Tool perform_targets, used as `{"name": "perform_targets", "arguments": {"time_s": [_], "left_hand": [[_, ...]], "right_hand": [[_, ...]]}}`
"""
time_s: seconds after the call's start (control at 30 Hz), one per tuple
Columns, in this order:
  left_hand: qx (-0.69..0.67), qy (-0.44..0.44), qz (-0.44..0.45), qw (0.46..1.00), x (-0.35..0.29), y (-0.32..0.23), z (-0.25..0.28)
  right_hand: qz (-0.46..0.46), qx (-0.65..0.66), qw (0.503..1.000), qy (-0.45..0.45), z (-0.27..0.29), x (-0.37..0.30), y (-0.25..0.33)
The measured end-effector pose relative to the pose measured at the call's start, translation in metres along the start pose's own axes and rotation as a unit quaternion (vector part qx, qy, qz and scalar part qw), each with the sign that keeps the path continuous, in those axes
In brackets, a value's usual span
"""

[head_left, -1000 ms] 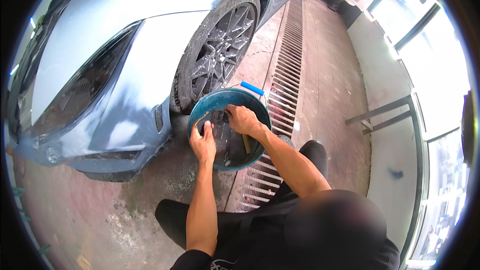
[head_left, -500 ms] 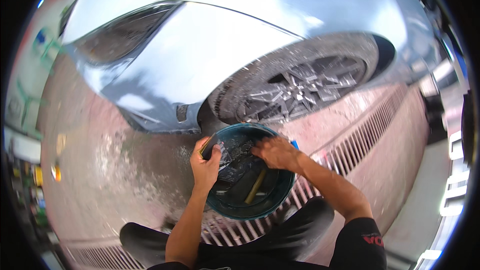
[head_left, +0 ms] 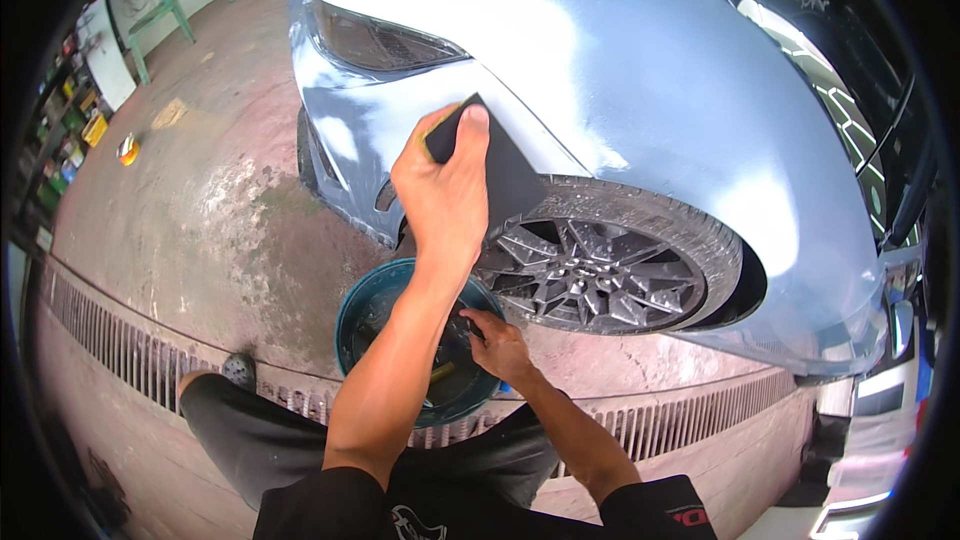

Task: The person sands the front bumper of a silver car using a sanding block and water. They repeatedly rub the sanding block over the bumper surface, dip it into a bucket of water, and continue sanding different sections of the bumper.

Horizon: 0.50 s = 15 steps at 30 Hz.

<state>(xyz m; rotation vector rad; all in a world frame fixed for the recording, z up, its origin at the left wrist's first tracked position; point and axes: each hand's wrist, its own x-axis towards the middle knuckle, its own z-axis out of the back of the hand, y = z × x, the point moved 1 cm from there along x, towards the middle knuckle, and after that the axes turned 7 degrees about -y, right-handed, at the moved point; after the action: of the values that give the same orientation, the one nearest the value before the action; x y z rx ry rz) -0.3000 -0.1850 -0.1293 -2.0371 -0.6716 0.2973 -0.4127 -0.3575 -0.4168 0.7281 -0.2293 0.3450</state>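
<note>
My left hand is raised in front of the car's front corner, thumb pressed on a black sheet of sandpaper with a yellowish edge beside the palm. The sheet hangs in front of the front wheel and the pale blue-grey bumper; contact with the car cannot be made out. My right hand is at the right rim of a dark green bucket, fingers bent round a small dark thing. Inside the bucket lie dark water and a yellowish stick-like piece. My left forearm hides part of the bucket.
A metal floor grate runs under my knees and along the car's side. Green plastic chairs stand at the far left. Shelves with containers line the left edge, near a small orange-labelled can on the floor.
My left hand has risen out from over the bucket toward the bumper with the sandpaper. My right hand has drawn back to the bucket's rim. The view has shifted, showing more of the car.
</note>
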Motion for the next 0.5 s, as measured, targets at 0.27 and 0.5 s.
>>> {"name": "perform_targets", "arguments": {"time_s": [0.27,0.5], "left_hand": [[-0.038,-0.049,0.060,0.996,-0.002,-0.005,-0.034],[-0.109,-0.010,0.048,0.993,-0.015,0.003,-0.027]], "right_hand": [[-0.007,0.014,1.000,-0.020,-0.004,0.000,-0.005],[-0.030,0.021,0.999,-0.018,0.005,0.000,-0.002]]}}
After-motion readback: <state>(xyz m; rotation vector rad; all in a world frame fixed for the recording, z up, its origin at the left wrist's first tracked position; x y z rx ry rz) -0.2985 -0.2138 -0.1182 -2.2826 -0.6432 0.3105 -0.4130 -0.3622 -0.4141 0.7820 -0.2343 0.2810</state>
